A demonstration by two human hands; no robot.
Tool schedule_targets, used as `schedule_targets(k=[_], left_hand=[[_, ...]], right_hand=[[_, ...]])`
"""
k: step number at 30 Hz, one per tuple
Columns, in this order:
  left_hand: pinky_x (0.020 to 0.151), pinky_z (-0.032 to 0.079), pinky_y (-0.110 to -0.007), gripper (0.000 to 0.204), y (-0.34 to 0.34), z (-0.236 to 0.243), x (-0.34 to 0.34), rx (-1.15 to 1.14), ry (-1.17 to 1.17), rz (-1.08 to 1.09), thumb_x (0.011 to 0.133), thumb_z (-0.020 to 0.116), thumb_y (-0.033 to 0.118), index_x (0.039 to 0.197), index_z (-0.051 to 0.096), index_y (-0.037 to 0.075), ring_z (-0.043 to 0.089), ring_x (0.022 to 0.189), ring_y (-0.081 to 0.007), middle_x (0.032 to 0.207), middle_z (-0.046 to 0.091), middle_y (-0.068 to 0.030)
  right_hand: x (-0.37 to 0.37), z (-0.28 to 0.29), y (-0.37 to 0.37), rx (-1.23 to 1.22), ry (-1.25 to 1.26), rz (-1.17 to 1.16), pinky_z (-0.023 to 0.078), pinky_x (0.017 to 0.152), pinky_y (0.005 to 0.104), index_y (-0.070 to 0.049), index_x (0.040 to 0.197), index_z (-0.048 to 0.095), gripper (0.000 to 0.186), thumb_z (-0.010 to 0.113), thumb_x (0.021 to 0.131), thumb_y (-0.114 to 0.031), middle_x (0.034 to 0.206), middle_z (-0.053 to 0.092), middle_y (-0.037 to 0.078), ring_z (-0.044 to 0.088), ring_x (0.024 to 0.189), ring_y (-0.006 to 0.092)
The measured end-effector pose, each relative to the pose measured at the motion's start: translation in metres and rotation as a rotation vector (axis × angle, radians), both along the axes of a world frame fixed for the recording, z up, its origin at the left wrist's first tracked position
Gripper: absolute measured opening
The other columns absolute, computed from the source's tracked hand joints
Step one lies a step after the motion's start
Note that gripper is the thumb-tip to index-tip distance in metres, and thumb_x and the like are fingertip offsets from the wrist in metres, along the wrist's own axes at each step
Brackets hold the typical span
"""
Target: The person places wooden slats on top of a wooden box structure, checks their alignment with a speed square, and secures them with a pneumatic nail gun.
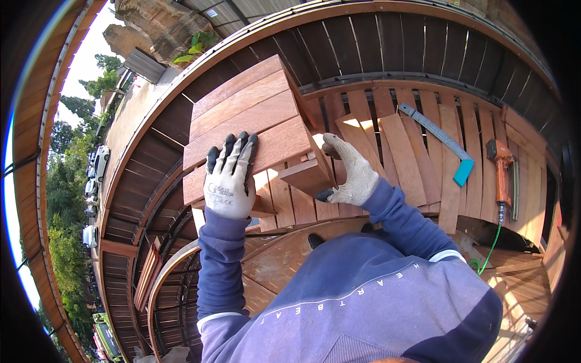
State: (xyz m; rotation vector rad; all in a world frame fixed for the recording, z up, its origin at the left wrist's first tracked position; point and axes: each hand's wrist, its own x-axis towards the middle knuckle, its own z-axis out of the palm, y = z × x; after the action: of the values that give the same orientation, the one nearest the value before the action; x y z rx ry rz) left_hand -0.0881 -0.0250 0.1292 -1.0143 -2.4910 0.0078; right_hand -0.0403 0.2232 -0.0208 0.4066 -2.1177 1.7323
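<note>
A slatted reddish wooden box [245, 115] stands in front of me, its top made of several planks. My left hand [230, 181], in a white glove with dark fingertips, lies flat on the near left part of that top with the fingers spread. At the box's right side a short wooden board [308, 173] sticks out below the top planks. My right hand [351, 174], gloved too, curves round the right end of this board. Its thumb is against the near edge and a bent finger shows on the far side; the other fingers are mostly hidden.
Loose planks [402, 160] lie on the slatted bench [302, 209]. To the right are a metal square [436, 133] with a teal handle, and an orange power tool [502, 169] with a green hose [493, 248]. A curved dark slatted wall [375, 45] runs behind.
</note>
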Motion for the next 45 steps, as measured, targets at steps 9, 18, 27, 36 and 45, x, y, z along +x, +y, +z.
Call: schedule_targets(k=[9, 18, 27, 36, 45], left_hand=[[0.114, 0.031, -0.049, 0.074, 0.006, -0.001, -0.006, 0.064, -0.04, -0.003, 0.069, 0.062, -0.003, 0.141, 0.051, 0.012, 0.047, 0.134, -0.0315, 0.141, 0.054, -0.0122], [0.115, 0.03, -0.048, 0.073, 0.005, -0.005, 0.0, 0.094, -0.007, -0.023, 0.066, 0.056, -0.01, 0.138, 0.052, 0.003, 0.048, 0.133, -0.0339, 0.14, 0.054, -0.0157], [0.115, 0.03, -0.048, 0.073, 0.005, -0.004, 0.001, 0.098, 0.009, -0.024, 0.065, 0.055, -0.011, 0.137, 0.054, 0.003, 0.047, 0.134, -0.0337, 0.139, 0.055, -0.0162], [0.112, 0.037, -0.045, 0.07, 0.001, -0.002, -0.009, 0.125, 0.022, -0.012, 0.066, 0.055, -0.008, 0.134, 0.058, 0.01, 0.052, 0.129, -0.0302, 0.135, 0.058, -0.0128], [0.11, 0.039, -0.043, 0.064, -0.003, -0.003, -0.006, 0.126, 0.071, 0.029, 0.072, 0.056, -0.008, 0.132, 0.06, 0.013, 0.056, 0.126, -0.027, 0.133, 0.06, -0.0096]], right_hand=[[0.063, -0.035, 0.08, 0.095, -0.167, -0.391, 0.047, 0.102, 0.0375, -0.001, 0.142, 0.044, 0.085, 0.085, 0.071, -0.022, 0.124, 0.059, 0.016, 0.06, 0.114, 0.0245], [0.136, -0.044, 0.188, 0.304, -0.194, -1.006, 0.055, 0.078, 0.0298, -0.003, 0.118, 0.064, 0.043, 0.07, 0.076, 0.002, 0.105, 0.07, 0.011, 0.068, 0.087, 0.0198], [0.186, -0.047, 0.287, 0.897, -0.425, -1.575, 0.053, 0.084, 0.0425, -0.006, 0.128, 0.059, 0.057, 0.076, 0.078, -0.027, 0.105, 0.065, 0.017, 0.066, 0.097, 0.0302], [0.189, -0.069, 0.371, 0.904, -1.157, -1.345, 0.051, 0.088, 0.0508, -0.003, 0.149, 0.023, 0.082, 0.061, 0.078, -0.019, 0.111, 0.064, 0.031, 0.065, 0.099, 0.0453], [0.202, -0.061, 0.428, 0.997, -1.027, -1.325, 0.051, 0.086, 0.0471, 0.002, 0.125, 0.048, 0.053, 0.059, 0.077, -0.018, 0.097, 0.067, 0.031, 0.065, 0.097, 0.0468]])
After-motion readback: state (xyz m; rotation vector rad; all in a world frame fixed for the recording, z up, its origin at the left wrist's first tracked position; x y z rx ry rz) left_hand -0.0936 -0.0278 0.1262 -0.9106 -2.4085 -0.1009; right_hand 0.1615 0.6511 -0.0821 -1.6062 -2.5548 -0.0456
